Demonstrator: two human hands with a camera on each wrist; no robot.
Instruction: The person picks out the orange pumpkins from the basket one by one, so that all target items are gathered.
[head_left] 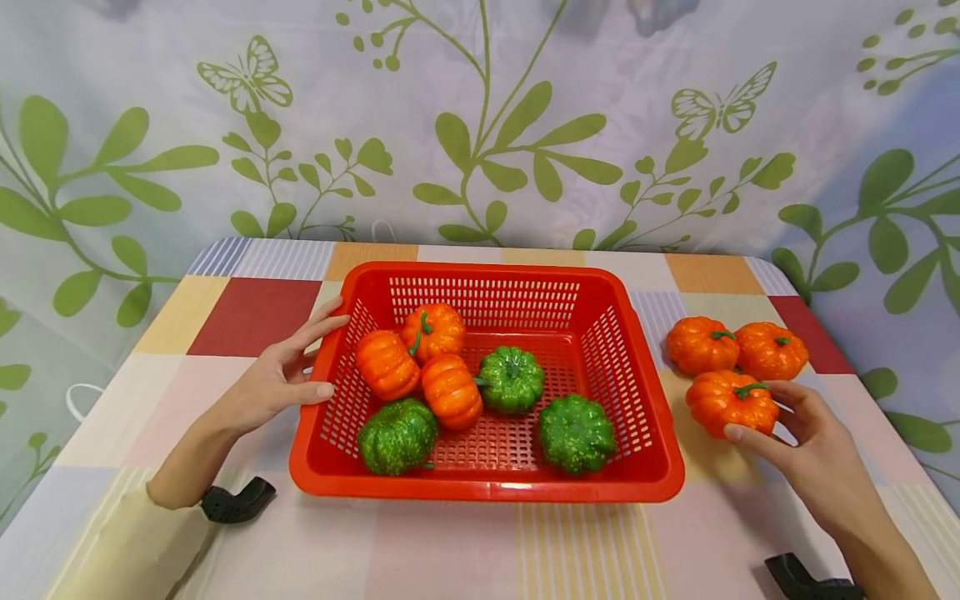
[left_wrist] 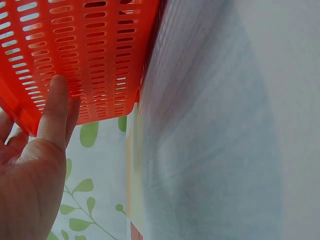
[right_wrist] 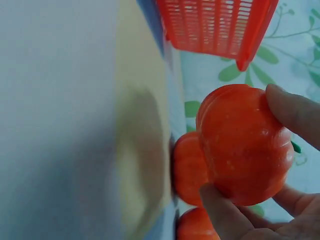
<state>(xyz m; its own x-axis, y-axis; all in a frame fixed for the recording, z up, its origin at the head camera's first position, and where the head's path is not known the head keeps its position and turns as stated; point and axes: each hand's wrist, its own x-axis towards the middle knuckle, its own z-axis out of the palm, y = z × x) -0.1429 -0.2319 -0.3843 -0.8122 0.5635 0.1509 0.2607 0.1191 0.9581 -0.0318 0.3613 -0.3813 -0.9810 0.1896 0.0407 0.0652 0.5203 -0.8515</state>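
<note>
Pumpkin (head_left: 726,405) in R hand (head_left: 819,452), just off bench (head_left: 442,546), right of basket (head_left: 487,488).
R grip pinches it btwn thumb & fingers round its side, prob. for secure hold on glossy skin; L hand (head_left: 272,377), fingers spread, touches basket's left rim, prob. steadying it. Two loose pumpkins (head_left: 701,347) sit just beyond, far right; basket holds 3 orange pumpkins (head_left: 387,365), 3 green pumpkins (head_left: 577,435).

The basket (head_left: 487,489) on the table (head_left: 450,550) holds six pumpkins (head_left: 452,393), with three other pumpkins (head_left: 701,347) to its right.

six orange pumpkins (head_left: 723,403) and three green pumpkins (head_left: 576,435) are in view. there is one red basket (head_left: 487,488).
</note>
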